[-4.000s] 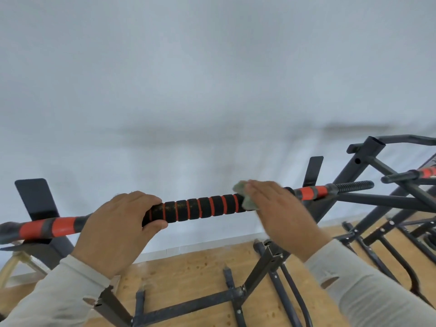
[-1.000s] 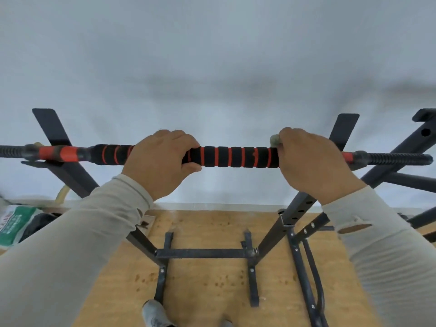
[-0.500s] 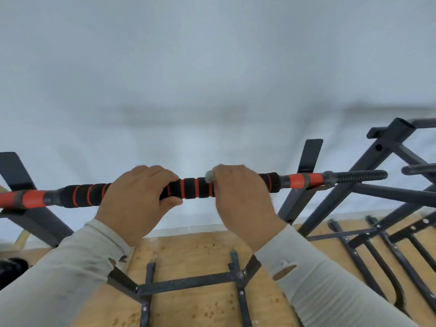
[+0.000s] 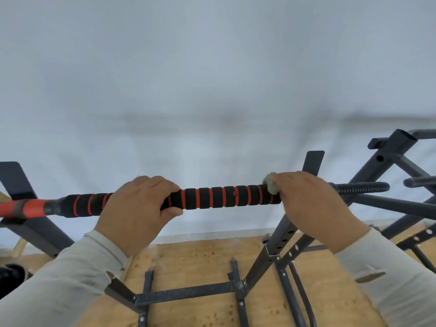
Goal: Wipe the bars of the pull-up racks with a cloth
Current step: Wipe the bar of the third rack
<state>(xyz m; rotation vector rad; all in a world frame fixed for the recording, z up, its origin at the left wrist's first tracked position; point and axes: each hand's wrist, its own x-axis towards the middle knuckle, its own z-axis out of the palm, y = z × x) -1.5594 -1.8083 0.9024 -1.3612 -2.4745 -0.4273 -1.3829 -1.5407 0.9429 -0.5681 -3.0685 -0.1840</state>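
Observation:
The pull-up bar (image 4: pixel 224 197) runs across the middle of the view, its grip black foam with orange rings. My left hand (image 4: pixel 139 208) is wrapped around the bar left of centre. My right hand (image 4: pixel 311 208) is closed over the bar's right part, pressing a small grey-green cloth (image 4: pixel 271 184) against the foam; only a tuft of the cloth shows by the thumb side. To the right of that hand, the bar's ribbed dark end (image 4: pixel 361 187) sticks out. An orange sleeve (image 4: pixel 26 207) covers the bar's far left.
The rack's dark steel frame (image 4: pixel 188 292) stands on a wooden floor (image 4: pixel 193 260) below the bar. A second rack (image 4: pixel 398 161) stands close at the right. A white wall (image 4: pixel 212 90) is directly behind. A dark object (image 4: pixel 10 273) lies at the lower left.
My right hand with the cloth has slid right along the foam grip, from next to the left hand half a second ago to near the grip's right end. The left hand keeps its hold.

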